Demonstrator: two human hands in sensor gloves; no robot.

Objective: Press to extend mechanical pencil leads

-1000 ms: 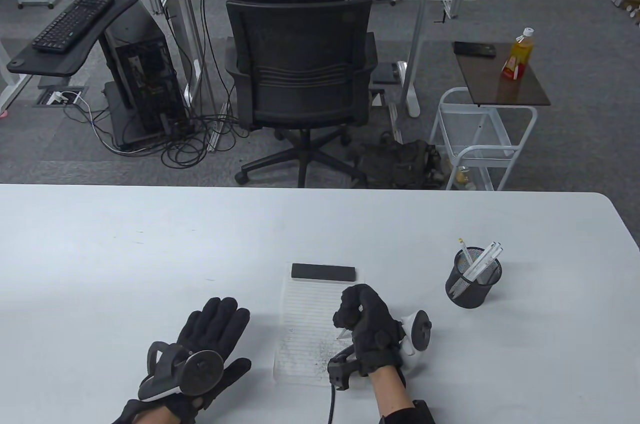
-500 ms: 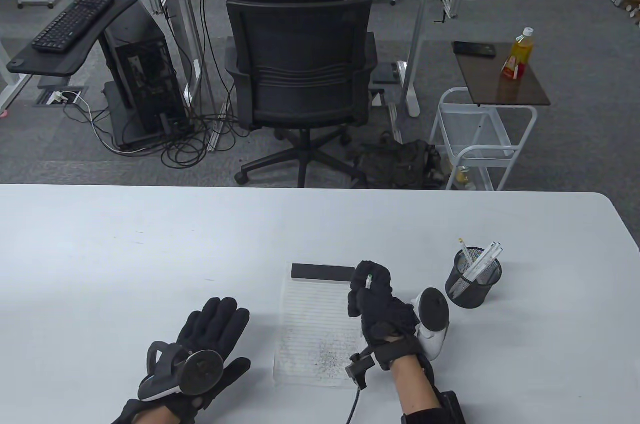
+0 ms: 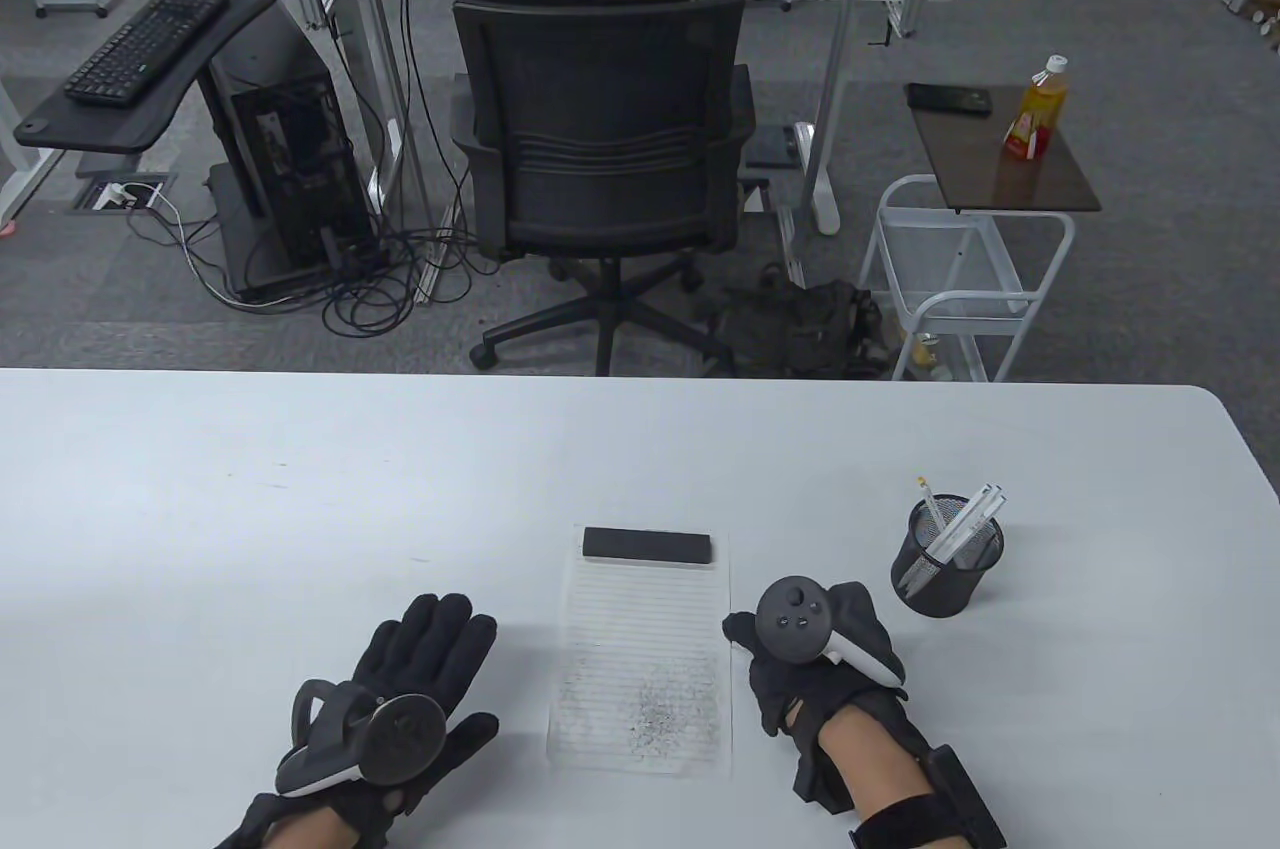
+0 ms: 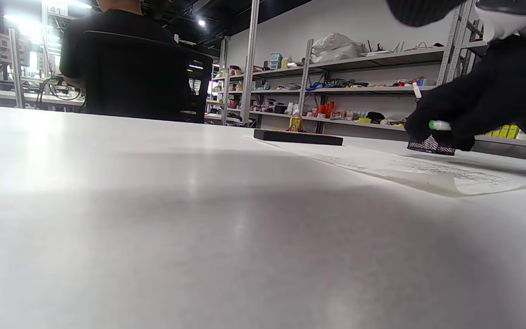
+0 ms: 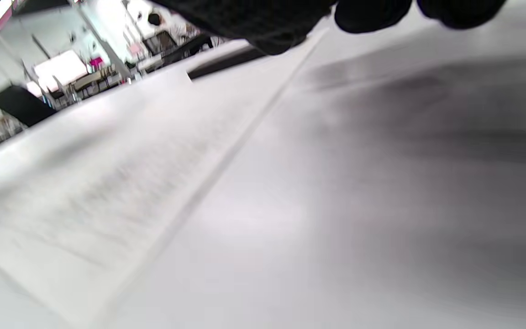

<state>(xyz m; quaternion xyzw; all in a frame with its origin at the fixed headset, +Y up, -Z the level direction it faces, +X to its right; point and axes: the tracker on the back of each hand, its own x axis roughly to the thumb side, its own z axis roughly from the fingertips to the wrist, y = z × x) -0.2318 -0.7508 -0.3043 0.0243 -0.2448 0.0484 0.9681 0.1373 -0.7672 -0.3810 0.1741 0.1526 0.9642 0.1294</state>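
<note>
A mesh pen cup point(image 3: 945, 557) is standing just right of the lined paper point(image 3: 640, 659), narrowing the right-hand passage. A black block point(image 3: 648, 545) is weighing down the paper's far edge. Open tabletop point(image 3: 300, 489) is stretching left and far.

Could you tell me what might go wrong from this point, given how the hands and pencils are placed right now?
The right hand holds a pencil low over the table; lowered tip-first, its lead might snap. That hand sits close to the mesh cup of pencils and could tip it. The paper is held only by the black bar; its loose near edge could catch.
</note>
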